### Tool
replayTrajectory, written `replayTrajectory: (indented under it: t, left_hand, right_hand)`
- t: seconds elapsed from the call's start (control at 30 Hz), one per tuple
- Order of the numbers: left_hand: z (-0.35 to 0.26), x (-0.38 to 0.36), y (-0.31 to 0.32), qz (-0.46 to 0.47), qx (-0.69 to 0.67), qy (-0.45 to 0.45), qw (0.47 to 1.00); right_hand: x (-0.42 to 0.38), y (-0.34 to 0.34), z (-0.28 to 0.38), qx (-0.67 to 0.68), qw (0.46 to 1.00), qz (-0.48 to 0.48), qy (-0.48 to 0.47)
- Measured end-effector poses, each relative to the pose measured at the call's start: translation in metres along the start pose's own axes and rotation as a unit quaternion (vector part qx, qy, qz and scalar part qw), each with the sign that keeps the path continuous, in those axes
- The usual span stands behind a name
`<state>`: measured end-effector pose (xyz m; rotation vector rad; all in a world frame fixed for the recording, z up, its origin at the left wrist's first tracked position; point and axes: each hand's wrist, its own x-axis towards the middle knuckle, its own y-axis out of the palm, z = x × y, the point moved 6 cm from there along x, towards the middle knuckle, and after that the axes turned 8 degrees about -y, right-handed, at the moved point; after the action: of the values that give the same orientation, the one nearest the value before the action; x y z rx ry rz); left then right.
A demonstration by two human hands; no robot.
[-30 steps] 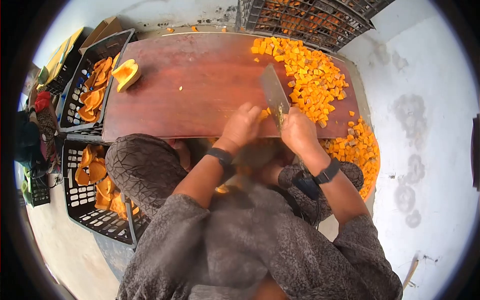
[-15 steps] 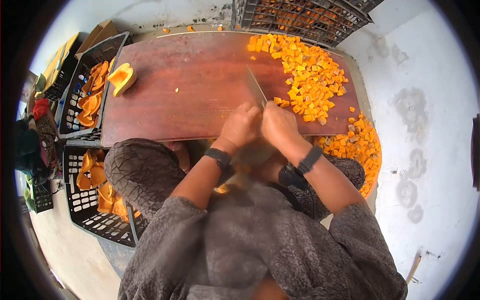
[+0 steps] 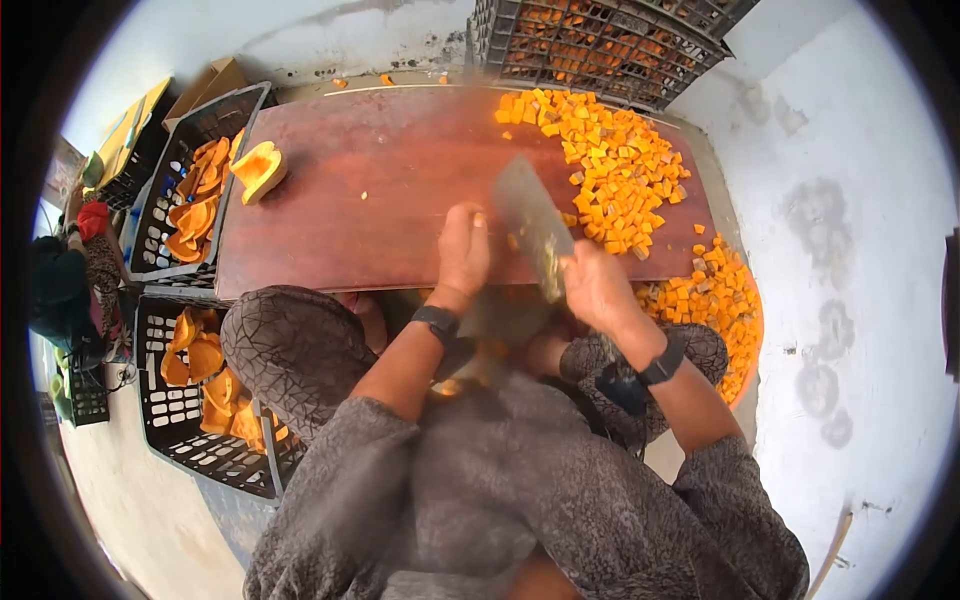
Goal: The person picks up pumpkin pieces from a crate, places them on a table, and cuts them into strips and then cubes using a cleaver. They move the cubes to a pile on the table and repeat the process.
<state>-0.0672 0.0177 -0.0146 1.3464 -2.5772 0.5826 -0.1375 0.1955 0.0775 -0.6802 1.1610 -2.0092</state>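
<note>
My right hand (image 3: 598,290) is closed round the handle of a cleaver (image 3: 530,215). Its broad blade is raised above the front part of the red-brown board (image 3: 350,235), angled up to the left, with pale bits stuck on it. To the left of the blade, over the board's near edge, my left hand (image 3: 463,248) has its fingers curled in, and nothing shows in it. A pile of orange pumpkin cubes (image 3: 625,165) covers the board's right side. One hollowed pumpkin piece (image 3: 258,172) lies at its left end.
Black crates (image 3: 165,425) at left hold cut pumpkin pieces. More cubes (image 3: 715,290) fill a tub at the board's right front. Stacked crates (image 3: 610,50) stand behind, beside a white wall (image 3: 840,200). Another person (image 3: 75,280) is at far left.
My hands were together at the cleaver's handle end; now they are apart. The right hand has moved right with the cleaver, turning its flat side into view. My left hand has shifted left.
</note>
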Motion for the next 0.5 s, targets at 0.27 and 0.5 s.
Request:
replayTrajectory:
  t: [0.27,0.5]
  left_hand:
    - [0.015,0.033,-0.039,-0.101,-0.133,-0.117,0.979]
    - [-0.006,0.059,-0.065,-0.075,-0.114,-0.130,0.982]
  right_hand:
    - [0.005,0.014,-0.048,-0.036,0.996,0.011,-0.076]
    - [0.073,-0.019,-0.129,-0.215,0.975,-0.061,0.015]
